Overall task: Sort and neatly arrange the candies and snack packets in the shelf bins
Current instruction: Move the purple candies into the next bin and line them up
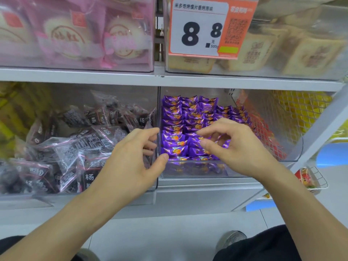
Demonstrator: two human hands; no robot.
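Glossy purple candies (180, 127); clear plastic bin (197, 172)

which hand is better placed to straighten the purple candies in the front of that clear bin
Right. The right hand hovers directly over the purple candies inside the clear bin, fingers loosely curled, empty. The left hand sits at the divider, its fingers over the dark snack packets.
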